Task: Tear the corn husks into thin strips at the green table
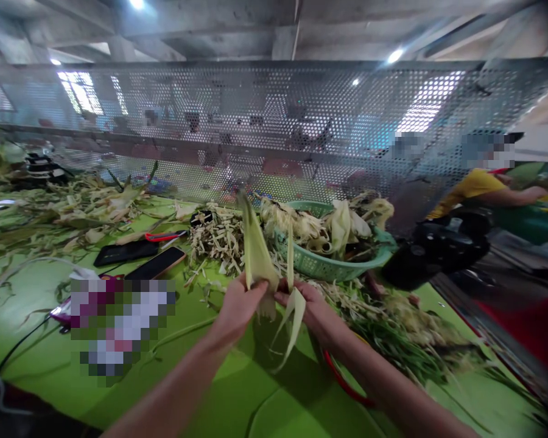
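Near the middle of the head view, my left hand (245,304) pinches the lower end of a broad pale-green corn husk (259,252), whose tip points up. Close beside it on the right, my right hand (304,298) holds a narrow husk strip (294,319), with one end sticking up and torn ends hanging down. Both hands are above the green table (201,377). Just beyond them stands a green plastic basket (331,267) filled with husks and corn silk (301,225).
Left lie a phone (156,265), a black case (125,252) and red-handled scissors (164,235). Husk scraps (219,243) pile behind. A red ring-shaped edge (342,380) lies under my right forearm. A person in yellow (472,188) is at the right, beyond a perforated screen (256,134).
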`<state>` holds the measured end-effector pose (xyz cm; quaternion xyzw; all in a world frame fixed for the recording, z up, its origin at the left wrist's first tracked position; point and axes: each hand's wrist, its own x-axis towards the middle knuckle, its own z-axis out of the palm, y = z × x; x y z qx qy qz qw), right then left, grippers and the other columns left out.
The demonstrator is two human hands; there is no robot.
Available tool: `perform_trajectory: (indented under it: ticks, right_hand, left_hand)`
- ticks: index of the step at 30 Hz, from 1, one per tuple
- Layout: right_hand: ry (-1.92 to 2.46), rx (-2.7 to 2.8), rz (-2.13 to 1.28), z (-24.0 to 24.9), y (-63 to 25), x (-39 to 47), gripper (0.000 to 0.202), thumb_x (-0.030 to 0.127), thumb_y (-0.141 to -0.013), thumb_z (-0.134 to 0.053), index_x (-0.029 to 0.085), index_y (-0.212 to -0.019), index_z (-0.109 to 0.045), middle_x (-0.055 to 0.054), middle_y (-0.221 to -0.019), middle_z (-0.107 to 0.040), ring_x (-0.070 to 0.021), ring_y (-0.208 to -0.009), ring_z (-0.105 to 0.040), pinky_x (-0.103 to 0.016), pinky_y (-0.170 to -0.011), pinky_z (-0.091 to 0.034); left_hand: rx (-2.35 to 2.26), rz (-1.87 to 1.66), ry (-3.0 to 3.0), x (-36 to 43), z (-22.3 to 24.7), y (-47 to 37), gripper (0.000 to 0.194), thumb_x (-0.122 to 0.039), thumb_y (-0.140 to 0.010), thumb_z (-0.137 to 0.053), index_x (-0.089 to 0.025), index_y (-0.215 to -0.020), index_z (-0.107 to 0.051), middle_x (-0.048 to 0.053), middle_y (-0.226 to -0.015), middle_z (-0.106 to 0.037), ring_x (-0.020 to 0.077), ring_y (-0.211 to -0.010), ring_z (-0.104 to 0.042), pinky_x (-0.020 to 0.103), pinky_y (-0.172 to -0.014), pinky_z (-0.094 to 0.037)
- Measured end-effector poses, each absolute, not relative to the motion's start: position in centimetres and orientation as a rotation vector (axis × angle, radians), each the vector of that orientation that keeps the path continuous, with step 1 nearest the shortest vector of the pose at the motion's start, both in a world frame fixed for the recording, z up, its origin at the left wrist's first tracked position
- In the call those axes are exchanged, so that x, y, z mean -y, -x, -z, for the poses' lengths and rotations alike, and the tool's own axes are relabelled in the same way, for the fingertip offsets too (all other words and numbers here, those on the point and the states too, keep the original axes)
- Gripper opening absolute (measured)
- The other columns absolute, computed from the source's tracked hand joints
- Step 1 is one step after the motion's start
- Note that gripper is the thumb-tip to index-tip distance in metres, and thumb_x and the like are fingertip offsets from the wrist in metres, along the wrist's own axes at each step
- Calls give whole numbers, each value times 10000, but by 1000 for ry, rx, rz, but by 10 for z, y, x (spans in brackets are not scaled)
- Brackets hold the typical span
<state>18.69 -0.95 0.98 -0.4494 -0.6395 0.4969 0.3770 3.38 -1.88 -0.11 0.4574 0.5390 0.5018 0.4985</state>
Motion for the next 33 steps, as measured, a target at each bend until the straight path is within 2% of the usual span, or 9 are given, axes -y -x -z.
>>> perform_trajectory:
  ticks: [3, 5, 12, 19, 24, 28, 33]
  right_hand:
    - [1079, 1606, -1265, -8, -188, 7, 361, 345, -689, -720, 169, -997, -658, -28, -780, -670, -162, -656, -578, -262, -621, -468]
    - [1047, 1568, -1238, -7, -188, 6, 368, 351, -682, -731, 170, -995, -663, -37, -820, -685, -169, -673, -587, -276, -655, -477]
    - [1111, 1521, -1226, -13, -190, 6, 286, 428, -699, -705, 158, -792, -689, -6, -656, -638, -140, -600, -535, -258, -632, -444]
    - [1121, 1601, -1117, -6, -190, 5, 314, 450, -692, -698, 155, -798, -689, -8, -627, -626, -131, -547, -500, -250, -562, -426]
    - [1103, 1631, -1084, -5, -190, 7, 298, 435, -729, -672, 157, -836, -688, -23, -691, -654, -149, -604, -534, -260, -600, -443]
    - [1108, 1613, -1077, -5, -188, 9, 291, 428, -733, -676, 153, -830, -673, -10, -662, -631, -138, -571, -508, -258, -585, -442]
    - [1080, 1610, -1056, -5, -187, 12, 250, 400, -755, -663, 156, -809, -672, -12, -649, -617, -140, -574, -507, -250, -569, -429]
  left_hand:
    - [-1392, -1182, -1279, 21, 0, -37, 301, -226, -728, -576, -173, -1014, -650, 65, -904, -701, 179, -746, -619, 280, -669, -467]
    - [-1464, -1154, -1389, 22, 0, -38, 282, -228, -731, -571, -186, -995, -661, 57, -890, -701, 184, -748, -617, 286, -676, -461]
    - [-1381, -1175, -1327, 22, 1, -38, 257, -276, -764, -558, -177, -977, -662, 51, -904, -703, 192, -792, -618, 292, -713, -463]
    - [-1377, -1213, -1400, 24, 3, -38, 244, -269, -777, -572, -181, -989, -655, 56, -906, -695, 190, -801, -616, 294, -741, -471]
    - [-1436, -1252, -1540, 27, 4, -40, 230, -225, -800, -536, -191, -1000, -644, 68, -946, -671, 200, -875, -605, 320, -806, -459]
    - [-1462, -1280, -1690, 31, 2, -40, 238, -215, -826, -511, -203, -1033, -629, 74, -985, -649, 204, -924, -589, 341, -854, -443]
    - [-1455, -1262, -1674, 35, 1, -39, 243, -250, -861, -476, -210, -1052, -620, 68, -959, -646, 197, -883, -593, 336, -813, -459]
